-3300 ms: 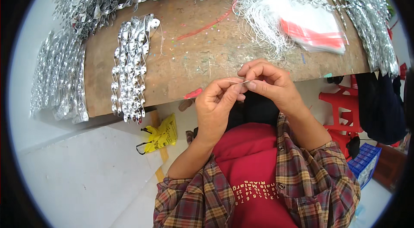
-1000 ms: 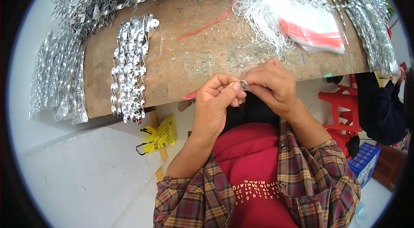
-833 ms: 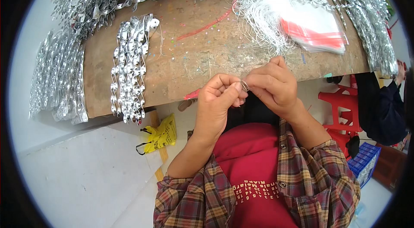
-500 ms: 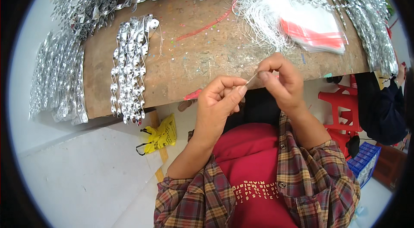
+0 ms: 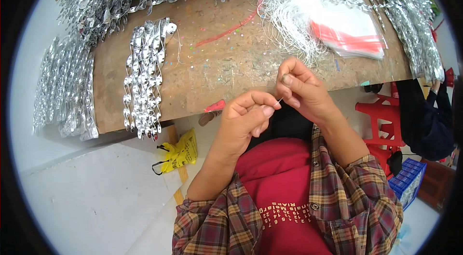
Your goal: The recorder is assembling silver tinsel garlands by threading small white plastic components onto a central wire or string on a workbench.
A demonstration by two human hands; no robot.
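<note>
Fingers (image 5: 254,97) pinching pale thread (image 5: 279,102), now straight, looped a second ago

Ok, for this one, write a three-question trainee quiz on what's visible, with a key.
1. True or false: a thin pale strand runs between the left hand and the right hand.
2. What lies directly right of the tangled white string pile? A) red plastic stool B) clear plastic bags with a red band C) blue plastic crate
3. Fill in: the crumpled yellow plastic bag is in the picture's ____ half.

Key: 1 true; 2 B; 3 left.
</note>
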